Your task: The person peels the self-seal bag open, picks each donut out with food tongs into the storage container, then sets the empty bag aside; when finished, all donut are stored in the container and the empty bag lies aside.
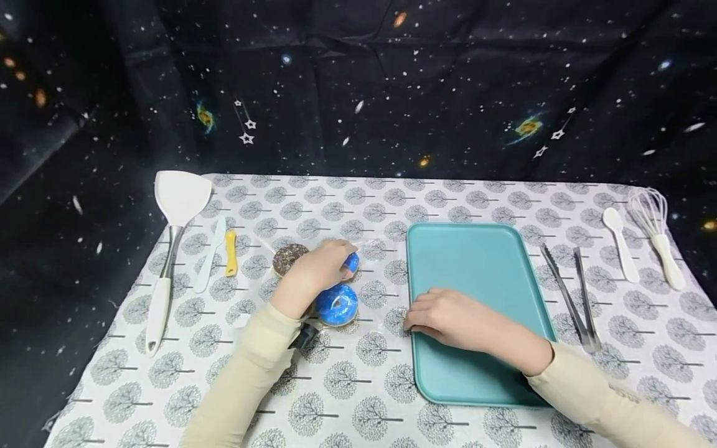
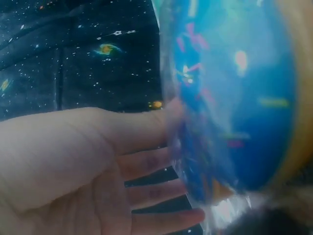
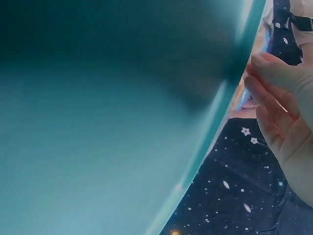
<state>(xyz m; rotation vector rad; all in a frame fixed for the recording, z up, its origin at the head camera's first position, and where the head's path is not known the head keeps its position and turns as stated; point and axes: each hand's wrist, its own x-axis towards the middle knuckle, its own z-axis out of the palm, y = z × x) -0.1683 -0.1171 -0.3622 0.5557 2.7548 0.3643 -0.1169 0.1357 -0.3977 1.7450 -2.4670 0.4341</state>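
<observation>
My left hand (image 1: 317, 269) reaches over several doughnuts in clear plastic wrapping on the cloth. Its thumb and fingers hold a blue-iced doughnut (image 2: 234, 93) with coloured sprinkles, mostly covered by the hand in the head view. A second blue doughnut (image 1: 337, 304) lies just in front, and a brown doughnut (image 1: 289, 257) with pale flecks is at the left. My right hand (image 1: 450, 318) is over the left side of the teal tray (image 1: 467, 249). Its loosely bent fingers (image 3: 274, 73) come to the tray's rim, with nothing visible between them.
Left of the doughnuts lie a white spatula (image 1: 161, 305), a pale knife (image 1: 210, 258) and a small yellow-handled tool (image 1: 231, 254). Metal tongs (image 1: 584, 298), a white spoon (image 1: 620, 242) and a whisk (image 1: 661, 242) lie right of the tray. A dark starry curtain (image 1: 358, 81) hangs behind.
</observation>
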